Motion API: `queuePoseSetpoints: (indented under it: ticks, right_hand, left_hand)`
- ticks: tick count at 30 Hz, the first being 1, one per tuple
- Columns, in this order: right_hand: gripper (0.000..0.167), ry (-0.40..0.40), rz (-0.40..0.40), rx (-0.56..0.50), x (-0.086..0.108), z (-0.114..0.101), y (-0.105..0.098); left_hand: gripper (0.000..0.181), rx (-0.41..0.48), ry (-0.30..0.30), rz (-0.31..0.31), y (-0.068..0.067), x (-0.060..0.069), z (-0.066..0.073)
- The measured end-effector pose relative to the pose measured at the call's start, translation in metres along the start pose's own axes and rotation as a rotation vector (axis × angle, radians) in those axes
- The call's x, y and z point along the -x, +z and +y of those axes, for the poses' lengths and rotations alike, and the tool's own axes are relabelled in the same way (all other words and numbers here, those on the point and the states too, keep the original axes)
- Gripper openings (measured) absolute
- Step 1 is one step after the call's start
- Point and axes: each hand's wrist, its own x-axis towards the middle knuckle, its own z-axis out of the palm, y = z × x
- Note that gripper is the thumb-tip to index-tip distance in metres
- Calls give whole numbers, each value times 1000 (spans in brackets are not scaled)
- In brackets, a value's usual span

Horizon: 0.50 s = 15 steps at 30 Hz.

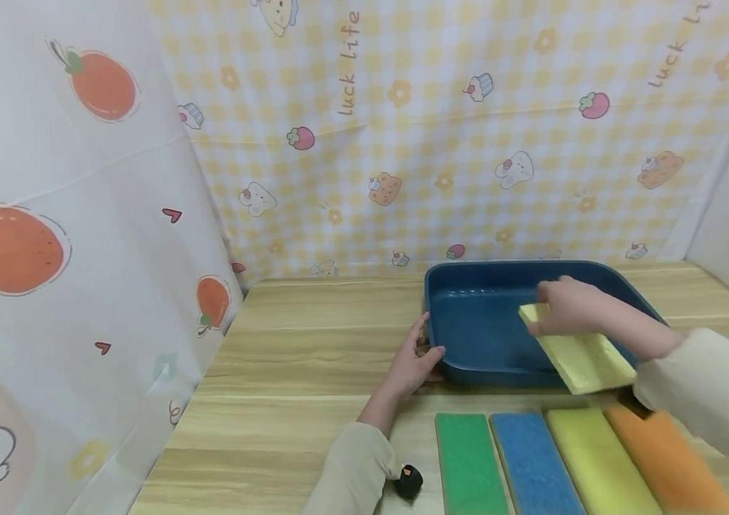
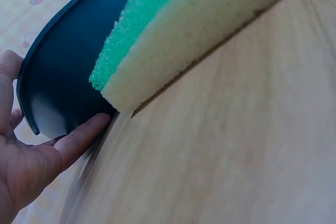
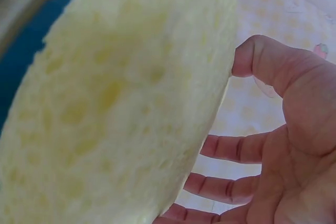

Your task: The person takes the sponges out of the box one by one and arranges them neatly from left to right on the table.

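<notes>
A dark blue rectangular tray [image 1: 476,322] lies on the wooden table. My left hand [image 1: 412,368] rests at its front left corner. In the left wrist view, the left hand's fingers [image 2: 86,137] are spread against the tray's outside. Over the tray's right half, my right hand [image 1: 566,307] holds one end of a pale yellow sponge [image 1: 586,361], which slants down across the front rim. The right wrist view shows the thumb and fingers [image 3: 239,148] gripping the edge of that porous sponge. Its far end hangs near the right sleeve.
In front of the tray lie a green sponge [image 1: 472,461], a blue sponge [image 1: 534,461], a yellow sponge [image 1: 602,458] and an orange sponge [image 1: 667,458], side by side. A patterned cloth [image 1: 403,143] hangs behind the table [image 1: 274,379]. White cloth covers the left side.
</notes>
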Motion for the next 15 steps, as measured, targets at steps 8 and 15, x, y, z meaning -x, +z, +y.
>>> queuePoseSetpoints:
  ticks: [8, 15]
  right_hand:
    - [51, 26, 62, 7, 59, 30, 28]
    - [47, 70, 61, -6, 85, 59, 39]
  left_hand:
    - [64, 12, -4, -10, -5, -1, 1]
    - [64, 24, -10, -7, -8, 4, 8]
